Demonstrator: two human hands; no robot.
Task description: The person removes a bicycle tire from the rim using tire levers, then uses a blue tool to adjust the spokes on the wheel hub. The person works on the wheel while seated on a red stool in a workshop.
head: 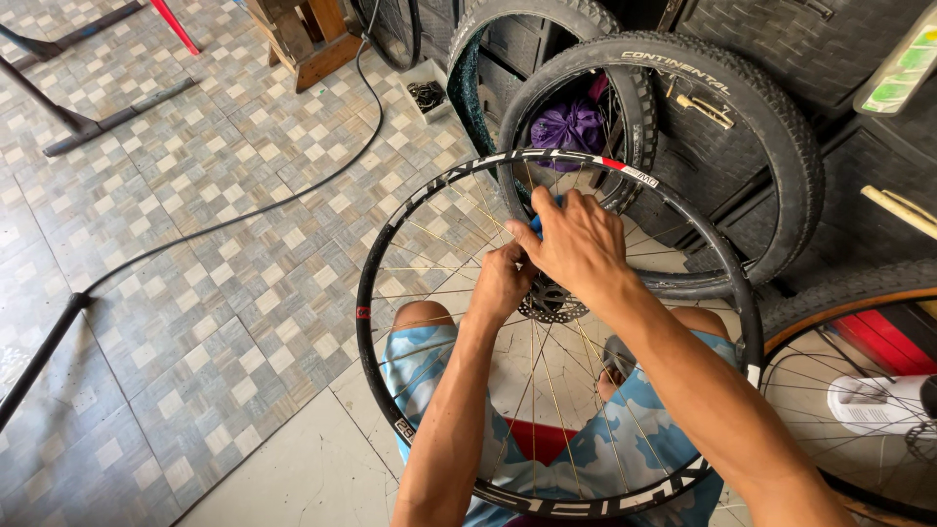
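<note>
A bare black bicycle rim with thin spokes and a toothed disc at its hub rests flat across my lap. My left hand reaches in among the spokes close to the hub, fingers closed around them. My right hand sits just above it, pinching a small blue tool that is mostly hidden by my fingers. Both hands touch each other over the spokes.
A knobby black tyre on a wheel leans against dark cabinets behind, with a second tyre beside it. A tan-walled wheel stands at right. A black cable crosses the tiled floor; a wooden stool stands far back.
</note>
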